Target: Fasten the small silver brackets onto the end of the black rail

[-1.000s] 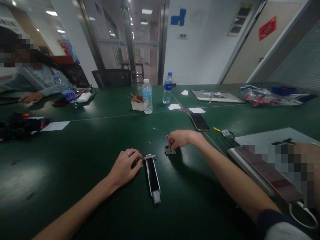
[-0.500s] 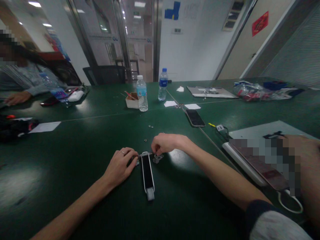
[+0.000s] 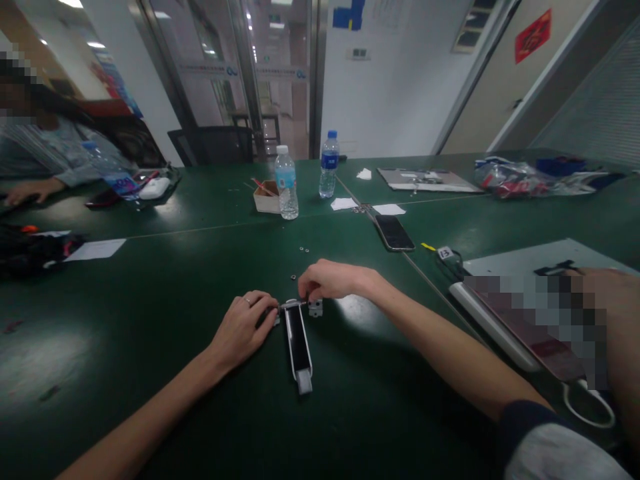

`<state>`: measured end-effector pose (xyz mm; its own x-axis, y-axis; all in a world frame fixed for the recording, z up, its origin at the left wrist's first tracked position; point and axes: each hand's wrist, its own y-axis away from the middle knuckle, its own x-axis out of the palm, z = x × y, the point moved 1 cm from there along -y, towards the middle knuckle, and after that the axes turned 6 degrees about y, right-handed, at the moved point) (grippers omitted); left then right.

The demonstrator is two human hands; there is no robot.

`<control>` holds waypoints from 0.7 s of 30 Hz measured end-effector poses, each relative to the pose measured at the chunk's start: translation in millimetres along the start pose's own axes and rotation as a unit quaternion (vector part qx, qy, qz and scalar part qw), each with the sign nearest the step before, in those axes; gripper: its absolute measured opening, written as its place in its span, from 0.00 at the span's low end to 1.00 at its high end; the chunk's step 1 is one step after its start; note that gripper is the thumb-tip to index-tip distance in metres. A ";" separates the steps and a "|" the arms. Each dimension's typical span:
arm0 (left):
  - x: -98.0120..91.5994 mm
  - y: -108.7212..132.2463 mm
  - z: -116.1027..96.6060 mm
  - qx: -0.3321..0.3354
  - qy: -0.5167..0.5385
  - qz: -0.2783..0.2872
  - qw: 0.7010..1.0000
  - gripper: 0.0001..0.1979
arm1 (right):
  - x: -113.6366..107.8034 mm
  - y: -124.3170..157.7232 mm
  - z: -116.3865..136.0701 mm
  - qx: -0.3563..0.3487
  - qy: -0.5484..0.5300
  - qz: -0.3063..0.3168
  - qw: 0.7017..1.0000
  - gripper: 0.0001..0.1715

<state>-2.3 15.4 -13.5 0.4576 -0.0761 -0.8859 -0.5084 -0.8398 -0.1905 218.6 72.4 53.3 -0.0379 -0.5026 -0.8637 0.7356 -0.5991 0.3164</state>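
Over a dark green surface (image 3: 200, 270), the left grip (image 3: 245, 328) curls at the left end of a thin rod (image 3: 292, 305); whether it pinches the rod is hidden. The right grip (image 3: 327, 280) is drawn in, fingers bent downward, at the rod's other end; what it pinches, if anything, cannot be told. Between the grips, the rod crosses the far end of a white-framed black strip (image 3: 299, 340), lying on the surface. A metal plate (image 3: 315, 309) sits just on the near side of the right grip. One nut (image 3: 293, 277) lies just beyond the grips, and a phone (image 3: 395, 233) beyond the right grip, to its right
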 end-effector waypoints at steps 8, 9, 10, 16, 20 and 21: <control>-3.7 0.3 -5.0 -0.013 0.014 0.008 1.000 0.11 | 0.7 0.6 12.6 0.007 -0.030 0.010 0.999 0.15; -3.8 0.4 -5.2 -0.017 0.015 0.009 1.000 0.11 | 1.1 0.6 13.3 0.013 -0.032 0.013 0.999 0.16; -3.8 0.5 -5.3 -0.020 0.015 0.011 1.000 0.11 | 1.5 0.3 13.6 0.015 -0.034 0.015 0.999 0.17; -3.8 0.0 -6.3 -0.010 0.011 0.012 1.000 0.11 | -0.1 -3.3 1.6 -0.014 -0.044 0.013 0.999 0.17; -4.1 -0.6 -5.7 -0.004 0.012 0.003 1.000 0.11 | -1.2 -9.4 -18.9 0.041 -0.006 -0.046 0.998 0.18; -3.9 -0.7 -5.2 -0.005 0.012 0.004 1.000 0.11 | 0.2 -12.4 -24.8 0.067 0.014 -0.086 0.994 0.18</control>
<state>0.0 13.5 -7.7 0.4714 -0.0960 -0.8767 -0.5051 -0.8442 -0.1792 226.3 95.2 39.5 -0.1357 -0.3685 -0.9197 0.6235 -0.7531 0.2098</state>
